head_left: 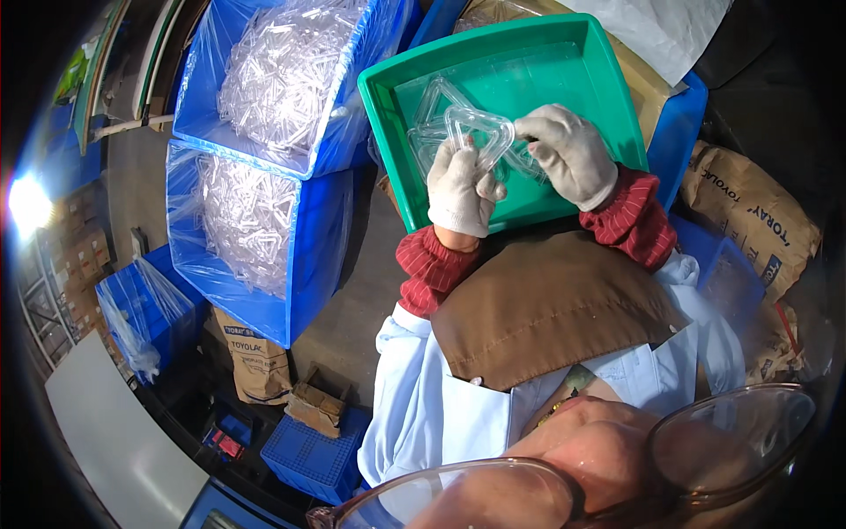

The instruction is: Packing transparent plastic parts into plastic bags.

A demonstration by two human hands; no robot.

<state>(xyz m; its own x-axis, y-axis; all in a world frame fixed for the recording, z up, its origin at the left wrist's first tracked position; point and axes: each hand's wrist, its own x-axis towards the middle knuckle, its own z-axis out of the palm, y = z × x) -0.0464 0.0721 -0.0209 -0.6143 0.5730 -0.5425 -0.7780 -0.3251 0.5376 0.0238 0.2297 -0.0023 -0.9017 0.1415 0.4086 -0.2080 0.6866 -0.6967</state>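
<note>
Over a green tray (511,213), I hold up a clear plastic part with a roughly triangular outline (483,118) in my gloved hands. The fingers of my left hand (460,192) are closed on its lower left side. At its right corner, my right hand (571,157) pinches with thumb and fingers. Several more clear plastic parts (430,99) lie in the tray behind and below the held one, partly hidden by it and my hands. Both gloves are off-white, with red striped sleeve cuffs above the wrists.
To the left stand two blue bins, a far one (339,145) and a nearer one (308,256), lined with film and heaped with small clear plastic pieces. Brown paper sacks (749,212) stand at right. A blue crate (313,454) sits lower left. White sheeting (656,35) lies beyond the tray.
</note>
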